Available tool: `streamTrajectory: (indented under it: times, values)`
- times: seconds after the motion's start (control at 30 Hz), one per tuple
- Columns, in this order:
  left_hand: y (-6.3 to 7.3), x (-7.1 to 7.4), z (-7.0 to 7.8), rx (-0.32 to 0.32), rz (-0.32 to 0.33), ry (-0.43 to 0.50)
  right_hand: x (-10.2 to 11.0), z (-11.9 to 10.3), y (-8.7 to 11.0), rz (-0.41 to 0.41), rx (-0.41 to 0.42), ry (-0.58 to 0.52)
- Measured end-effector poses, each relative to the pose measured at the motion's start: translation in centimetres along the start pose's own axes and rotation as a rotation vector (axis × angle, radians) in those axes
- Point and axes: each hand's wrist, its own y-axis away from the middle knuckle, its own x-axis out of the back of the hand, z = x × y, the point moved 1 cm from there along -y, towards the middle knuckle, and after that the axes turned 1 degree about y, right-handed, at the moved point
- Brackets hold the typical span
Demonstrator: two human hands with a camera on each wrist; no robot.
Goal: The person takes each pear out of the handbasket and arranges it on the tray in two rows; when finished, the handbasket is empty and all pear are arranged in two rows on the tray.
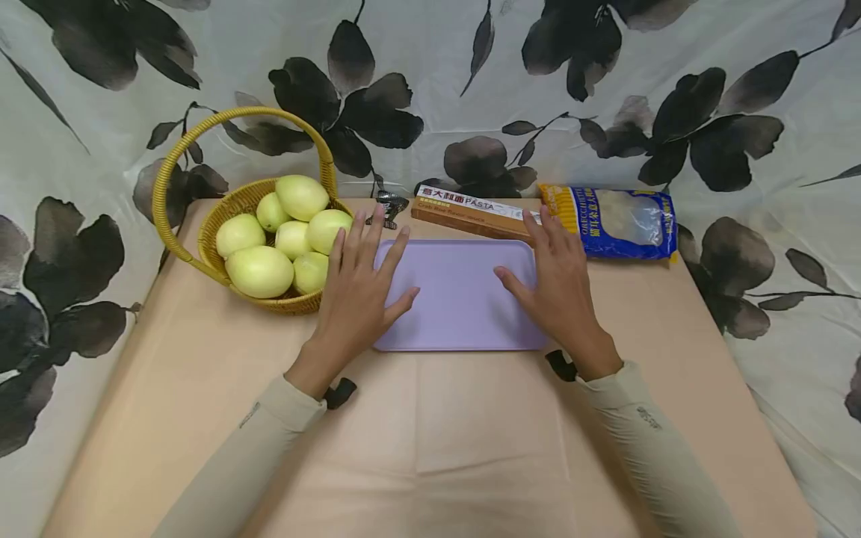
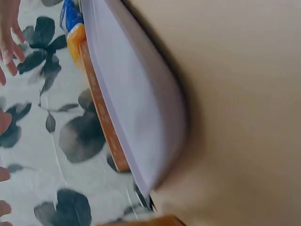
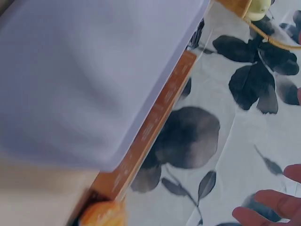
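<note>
A flat lavender tray (image 1: 464,299) lies on the table. My left hand (image 1: 358,291) is over its left end, fingers spread and straight, holding nothing. Over the tray's right end is my right hand (image 1: 557,288), its fingers extended and thumb out to the side, also holding nothing. In the right wrist view, a few fingertips (image 3: 273,202) show at the lower right, apart from the tray. The left wrist view catches only some fingertips of the left hand at its left edge. Whether either hand touches the tray, I cannot tell.
A yellow woven basket (image 1: 210,240) with several pale green fruits stands at left. Behind the tray are a small dark shiny object (image 1: 390,209), a pasta box (image 1: 464,215) and a blue and yellow pasta bag (image 1: 622,223). Flower-patterned cloth (image 1: 430,75) surrounds the table (image 1: 471,448).
</note>
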Motion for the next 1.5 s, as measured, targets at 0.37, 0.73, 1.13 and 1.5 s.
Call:
streamTrajectory:
  times: [0.37,0.73,1.13,1.5]
  values:
    - [5.4,1.7,-4.1,0.147,0.236,0.073,-2.0,-2.7,-0.8,0.002,0.082,-0.104]
    - [9.8,2.0,-8.2,0.403,0.420,0.260,-4.3,-5.6,-2.2,-0.017,0.195,-0.204]
    - [11.1,1.7,-9.3,0.750,0.368,0.767,-6.9,-9.5,-3.6,-0.014,0.286,-0.302]
    - [11.0,3.2,-9.1,0.781,0.340,0.937,-9.7,-12.9,-6.1,-0.076,0.295,-0.395]
